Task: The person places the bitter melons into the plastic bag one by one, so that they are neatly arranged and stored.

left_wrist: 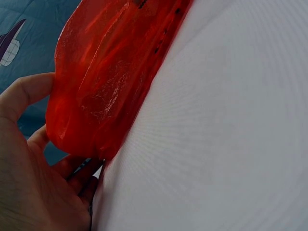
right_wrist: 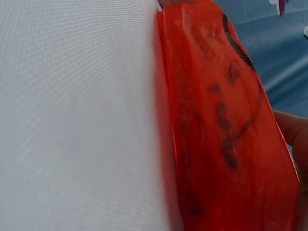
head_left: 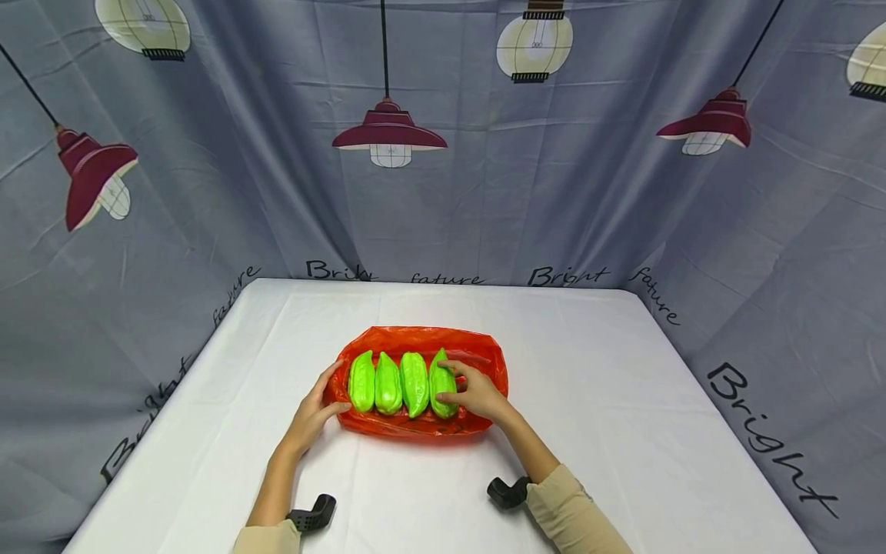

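Observation:
A red plastic bag [head_left: 477, 350] lies flat in the middle of the white table [head_left: 609, 400]. Several green ridged gourds [head_left: 388, 382] lie side by side on it. My left hand [head_left: 338, 388] grips the bag's left end, thumb near and fingers far; in the left wrist view the left hand [left_wrist: 29, 183] curls round the red bag [left_wrist: 106, 72]. My right hand [head_left: 453, 382] holds the rightmost gourd [head_left: 441, 377], thumb and fingers curled on it. In the right wrist view the red bag [right_wrist: 216, 125] fills the frame and only a bit of the right hand [right_wrist: 288, 130] shows behind it.
A grey-blue curtain [head_left: 443, 192] printed with lamps closes off the table at the back and both sides. Black wrist mounts [head_left: 313, 514] [head_left: 507, 491] sit near my forearms. White cloth stretches around the bag on all sides.

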A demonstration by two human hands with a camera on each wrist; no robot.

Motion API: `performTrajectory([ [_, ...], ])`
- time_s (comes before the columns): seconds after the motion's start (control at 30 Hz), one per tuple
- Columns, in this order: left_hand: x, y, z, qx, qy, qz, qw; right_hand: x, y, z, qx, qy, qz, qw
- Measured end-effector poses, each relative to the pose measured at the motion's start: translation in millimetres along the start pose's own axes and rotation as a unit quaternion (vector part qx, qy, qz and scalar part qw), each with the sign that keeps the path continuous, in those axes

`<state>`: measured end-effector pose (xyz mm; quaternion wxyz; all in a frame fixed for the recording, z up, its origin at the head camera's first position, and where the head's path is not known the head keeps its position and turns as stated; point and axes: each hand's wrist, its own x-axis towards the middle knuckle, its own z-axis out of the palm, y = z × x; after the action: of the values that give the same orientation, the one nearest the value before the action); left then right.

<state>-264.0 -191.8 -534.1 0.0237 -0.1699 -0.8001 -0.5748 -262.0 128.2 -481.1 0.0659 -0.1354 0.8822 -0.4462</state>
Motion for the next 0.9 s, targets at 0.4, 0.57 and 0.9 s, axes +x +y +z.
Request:
performTrajectory([
  [0.4,1.2,-0.5,0.3,0.001,0.0,0.001,1.0,1.4,5.1,-0.1,-0.015,-0.001,-0.008,1.0],
  [0.57,0.1,-0.7,1.0,-0.005,-0.003,0.0,1.0,1.4,5.1,0.2,-0.021,-0.001,-0.01,1.0],
  [0.9,0.1,0.1,0.4,-0.006,-0.004,0.001,1.0,0.5,3.7,-1.1,-0.022,0.004,-0.016,1.0],
])
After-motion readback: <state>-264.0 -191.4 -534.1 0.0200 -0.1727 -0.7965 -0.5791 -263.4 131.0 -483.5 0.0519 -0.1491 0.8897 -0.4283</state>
